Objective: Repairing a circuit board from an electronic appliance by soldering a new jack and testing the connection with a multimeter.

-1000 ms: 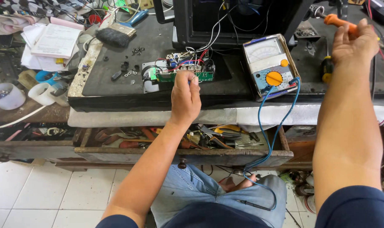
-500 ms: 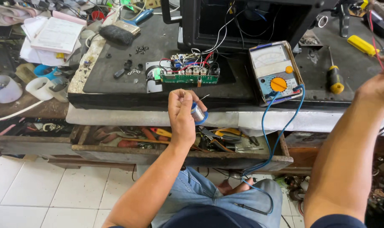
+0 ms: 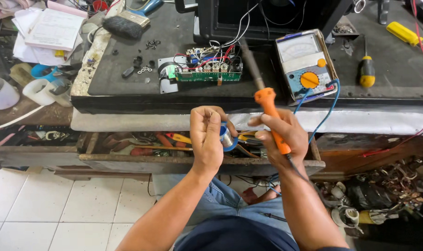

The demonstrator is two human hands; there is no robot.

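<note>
My left hand [image 3: 208, 135] grips a small blue spool of solder wire [image 3: 227, 137] in front of the bench edge. My right hand [image 3: 281, 137] holds a soldering iron by its orange handle [image 3: 271, 111]; the dark tip [image 3: 248, 60] points up toward a green circuit board [image 3: 207, 74] with coloured wires, lying on the dark bench top. The two hands are close together, fingertips almost touching at the spool. An analog multimeter [image 3: 304, 65] with an orange dial sits right of the board, blue leads hanging from it.
An open drawer [image 3: 142, 151] full of tools sits below the bench. A yellow-handled screwdriver [image 3: 366, 69], a brush [image 3: 125, 25], papers [image 3: 53, 32], tape rolls [image 3: 39, 90] and small screws [image 3: 144, 69] lie around. A black case [image 3: 267, 18] stands behind the board. White floor tiles lie at the lower left.
My right hand came back from the far right of the bench with the orange soldering iron to the middle. My left hand left the board and lifted the solder spool toward me.
</note>
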